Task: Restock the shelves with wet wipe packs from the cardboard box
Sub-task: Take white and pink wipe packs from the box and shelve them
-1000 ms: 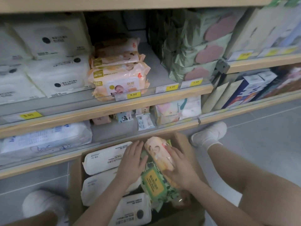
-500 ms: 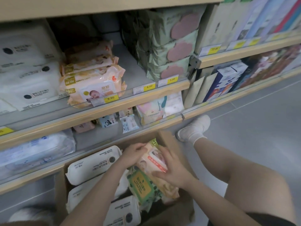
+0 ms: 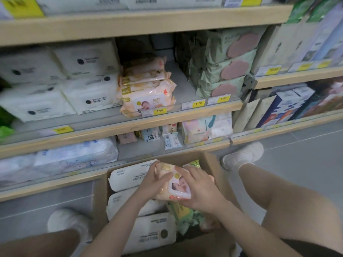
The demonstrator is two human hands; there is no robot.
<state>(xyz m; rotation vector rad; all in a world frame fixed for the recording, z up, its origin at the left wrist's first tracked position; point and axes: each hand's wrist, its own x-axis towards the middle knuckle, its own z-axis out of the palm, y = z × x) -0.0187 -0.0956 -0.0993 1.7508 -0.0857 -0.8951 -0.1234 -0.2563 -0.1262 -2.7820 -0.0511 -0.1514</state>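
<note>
Hands' grip, left [image 3: 151, 184] and right [image 3: 199, 190], clasping glossy peach wipe pack [image 3: 173, 184], over cardboard box [image 3: 209, 160]

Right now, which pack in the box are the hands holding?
The peach pack with the baby picture, held between the left hand and right hand above the cardboard box. The white packs and green pack lie untouched.

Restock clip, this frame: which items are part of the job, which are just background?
Job:
peach baby-wipe pack, held by left hand and right hand
cardboard box
white packs in box
matching peach stack

Background:
green packs
boxed goods
price tags
</note>
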